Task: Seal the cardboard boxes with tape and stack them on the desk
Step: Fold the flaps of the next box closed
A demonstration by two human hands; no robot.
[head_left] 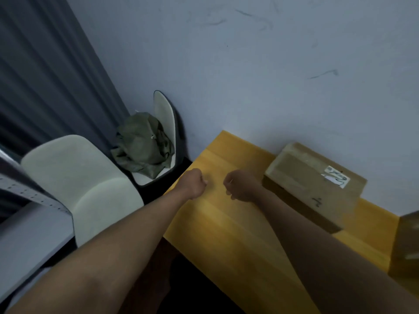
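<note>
Right, from my seat I see both hands held out over the yellow table [226,223], and neither holds anything I can make out: the left hand [194,182] is curled into a fist, and the right hand [240,186] has its fingers folded in too, though something thin may be pinched there; the blur leaves me unsure. The cardboard box [315,180] sits on the table against the wall [249,75], just beside my right hand, with a white label on top. A second box [408,243] shows only partly at the right edge. I see no tape roll anywhere, so my first worry is groping for it outside the view and knocking a box. The near box also lies close to the table's back corner; a push from the right forearm while sealing could skew it against the wall. To the left, a chair [90,184] and another chair with a green cloth [142,143] crowd the table's edge.
</note>
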